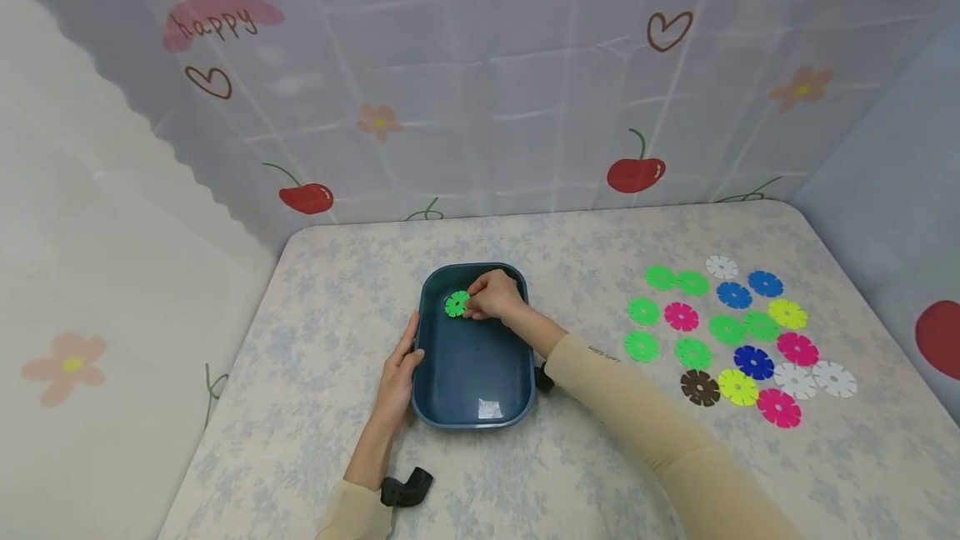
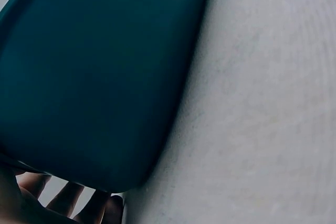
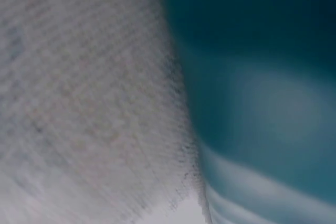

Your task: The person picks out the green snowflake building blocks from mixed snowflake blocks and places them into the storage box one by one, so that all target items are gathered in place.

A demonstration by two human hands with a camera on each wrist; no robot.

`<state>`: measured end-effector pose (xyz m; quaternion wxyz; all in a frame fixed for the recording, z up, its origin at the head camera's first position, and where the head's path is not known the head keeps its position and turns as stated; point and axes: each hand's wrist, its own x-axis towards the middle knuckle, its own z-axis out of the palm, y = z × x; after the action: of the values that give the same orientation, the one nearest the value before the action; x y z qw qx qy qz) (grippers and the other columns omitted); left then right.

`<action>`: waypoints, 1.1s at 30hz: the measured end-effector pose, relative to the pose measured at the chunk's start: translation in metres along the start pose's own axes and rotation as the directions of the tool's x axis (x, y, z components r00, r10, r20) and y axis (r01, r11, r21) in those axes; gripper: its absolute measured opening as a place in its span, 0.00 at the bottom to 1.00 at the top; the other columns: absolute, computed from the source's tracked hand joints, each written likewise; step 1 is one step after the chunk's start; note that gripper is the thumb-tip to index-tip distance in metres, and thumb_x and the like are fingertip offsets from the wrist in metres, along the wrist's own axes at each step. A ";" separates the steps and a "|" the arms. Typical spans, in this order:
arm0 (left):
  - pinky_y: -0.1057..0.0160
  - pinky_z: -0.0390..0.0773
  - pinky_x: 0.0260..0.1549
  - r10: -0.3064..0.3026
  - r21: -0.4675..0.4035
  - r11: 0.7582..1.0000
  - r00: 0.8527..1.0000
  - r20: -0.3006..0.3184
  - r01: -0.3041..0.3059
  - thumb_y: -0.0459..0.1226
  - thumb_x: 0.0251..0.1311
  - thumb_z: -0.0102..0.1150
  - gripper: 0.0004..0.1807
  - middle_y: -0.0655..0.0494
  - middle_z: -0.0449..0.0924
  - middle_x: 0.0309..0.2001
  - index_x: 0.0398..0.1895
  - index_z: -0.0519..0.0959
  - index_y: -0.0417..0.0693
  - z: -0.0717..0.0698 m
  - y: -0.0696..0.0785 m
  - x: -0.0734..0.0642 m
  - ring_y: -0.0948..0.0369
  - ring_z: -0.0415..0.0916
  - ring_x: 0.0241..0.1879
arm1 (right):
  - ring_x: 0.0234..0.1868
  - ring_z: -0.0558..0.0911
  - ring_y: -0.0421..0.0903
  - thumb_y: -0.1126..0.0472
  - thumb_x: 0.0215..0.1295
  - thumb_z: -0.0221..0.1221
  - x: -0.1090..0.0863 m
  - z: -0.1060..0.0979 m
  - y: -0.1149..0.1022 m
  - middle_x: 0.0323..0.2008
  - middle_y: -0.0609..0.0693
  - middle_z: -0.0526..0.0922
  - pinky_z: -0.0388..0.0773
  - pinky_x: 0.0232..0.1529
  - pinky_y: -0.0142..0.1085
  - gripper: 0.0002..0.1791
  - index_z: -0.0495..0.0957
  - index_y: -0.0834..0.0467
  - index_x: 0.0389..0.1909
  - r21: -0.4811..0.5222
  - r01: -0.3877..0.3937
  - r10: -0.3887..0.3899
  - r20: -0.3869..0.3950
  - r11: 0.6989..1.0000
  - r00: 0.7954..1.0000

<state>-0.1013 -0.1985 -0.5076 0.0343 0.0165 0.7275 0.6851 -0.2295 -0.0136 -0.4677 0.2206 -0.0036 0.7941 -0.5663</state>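
A dark blue plastic tub [image 1: 476, 373] with a pale rim stands on the table. My right hand [image 1: 495, 295] reaches over its right wall and pinches a green notched disc [image 1: 456, 304] near the tub's far left corner. At the left wall, my left hand [image 1: 401, 369] holds the tub's side, thumb at the rim and fingers along the outside. In the left wrist view those fingers [image 2: 65, 198] lie spread against the tub's outer wall [image 2: 105, 93]. The right wrist view shows just the blurred tub wall [image 3: 273, 114], with the right hand out of sight.
Right of the tub, several notched discs lie spread flat on the table [image 1: 592, 265]: green [image 1: 693, 352], pink [image 1: 681, 317], blue [image 1: 753, 362], yellow [image 1: 738, 387], white [image 1: 834, 379] and a brown one [image 1: 700, 388]. A printed curtain [image 1: 495, 90] hangs behind the table.
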 end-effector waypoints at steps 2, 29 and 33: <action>0.46 0.39 0.75 0.003 0.004 1.000 1.000 0.000 -0.003 0.36 0.76 0.36 0.30 0.63 0.42 0.79 0.79 0.48 0.61 0.000 0.000 0.000 0.59 0.34 0.78 | 0.31 0.88 0.47 0.71 0.62 0.62 0.000 0.000 0.000 0.36 0.62 0.87 0.85 0.33 0.35 0.13 0.81 0.68 0.48 -0.007 0.003 -0.003 0.004 1.000 1.000; 0.46 0.40 0.75 -0.018 0.003 1.000 1.000 -0.012 0.018 0.36 0.76 0.36 0.30 0.63 0.42 0.79 0.79 0.49 0.61 0.000 0.001 0.001 0.58 0.34 0.78 | 0.32 0.88 0.49 0.69 0.64 0.61 -0.005 0.000 0.003 0.38 0.61 0.87 0.83 0.30 0.33 0.17 0.80 0.68 0.53 -0.113 0.106 -0.106 0.003 0.988 0.994; 0.44 0.40 0.75 -0.023 0.003 1.000 1.000 -0.016 0.023 0.36 0.76 0.36 0.30 0.62 0.42 0.79 0.79 0.48 0.58 0.000 0.001 0.001 0.56 0.34 0.79 | 0.35 0.87 0.49 0.67 0.65 0.60 -0.015 0.000 0.000 0.43 0.60 0.85 0.82 0.32 0.33 0.18 0.78 0.66 0.56 -0.224 0.258 -0.262 0.011 0.940 0.965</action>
<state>-0.1020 -0.1984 -0.5071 0.0366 0.0029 0.7289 0.6836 -0.2158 -0.0093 -0.4625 0.1346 -0.1278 0.8474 -0.4974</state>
